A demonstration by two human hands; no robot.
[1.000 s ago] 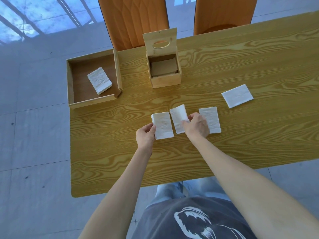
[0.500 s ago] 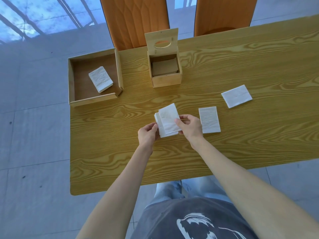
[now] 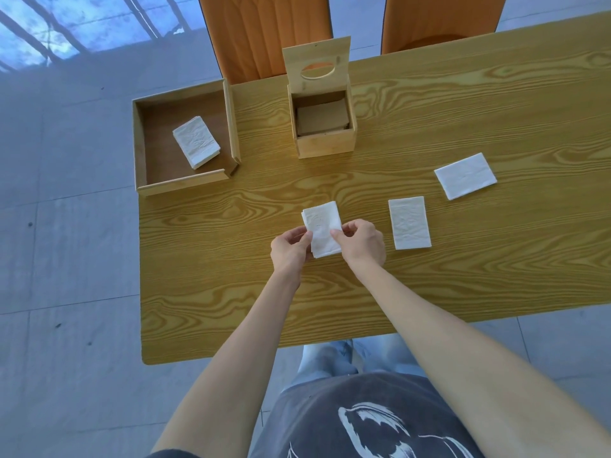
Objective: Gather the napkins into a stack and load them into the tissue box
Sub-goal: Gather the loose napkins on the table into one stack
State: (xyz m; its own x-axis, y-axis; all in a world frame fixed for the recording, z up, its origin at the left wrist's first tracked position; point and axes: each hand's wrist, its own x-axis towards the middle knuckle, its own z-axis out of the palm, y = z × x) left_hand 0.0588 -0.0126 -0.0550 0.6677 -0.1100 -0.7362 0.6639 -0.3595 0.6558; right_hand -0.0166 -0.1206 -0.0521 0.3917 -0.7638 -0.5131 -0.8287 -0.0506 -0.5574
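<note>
Near the centre of the frame, both hands meet over a small stack of napkins [image 3: 322,228] lying on the wooden table [image 3: 429,127]. The left hand [image 3: 291,251] pinches the stack's left edge between thumb and fingers, and the right hand [image 3: 362,241] pinches its right edge the same way, so each grip is closed on the stack; whether the stack is lifted clear of the table or resting on it cannot be told.

Just right of the hands a single folded napkin [image 3: 410,223] lies flat on the table, and farther to the upper right another napkin [image 3: 465,176] lies flat at a slant, apart from the first.

Above the hands, toward the top centre, stands the wooden tissue box [image 3: 325,142], its lid [image 3: 316,66] with an oval slot tipped up at the back, a brown plate visible inside. In the upper left, an open wooden tray [image 3: 185,181] sits at the table's corner, holding a further pile of napkins [image 3: 196,142].
</note>
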